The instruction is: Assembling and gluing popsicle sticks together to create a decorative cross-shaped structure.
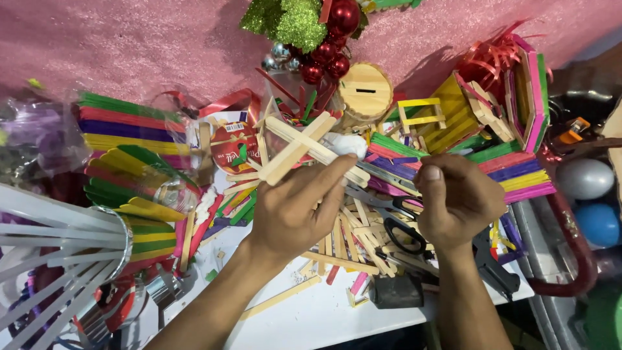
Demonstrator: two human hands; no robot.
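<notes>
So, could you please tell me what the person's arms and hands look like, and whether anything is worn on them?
Both forearms are bare, with no sleeves in view. The left hand and right hand wear no gloves, and no rings, watch or bracelets show. The fingernails look short and unpainted.

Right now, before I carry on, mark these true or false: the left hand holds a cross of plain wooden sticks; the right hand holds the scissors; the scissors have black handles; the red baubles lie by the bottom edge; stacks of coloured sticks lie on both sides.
1. The left hand holds a cross of plain wooden sticks: true.
2. The right hand holds the scissors: false; they lie on the stick pile, under and between the hands.
3. The scissors have black handles: true.
4. The red baubles lie by the bottom edge: false; they sit at the top.
5. Coloured stick stacks lie on both sides: true.
</notes>
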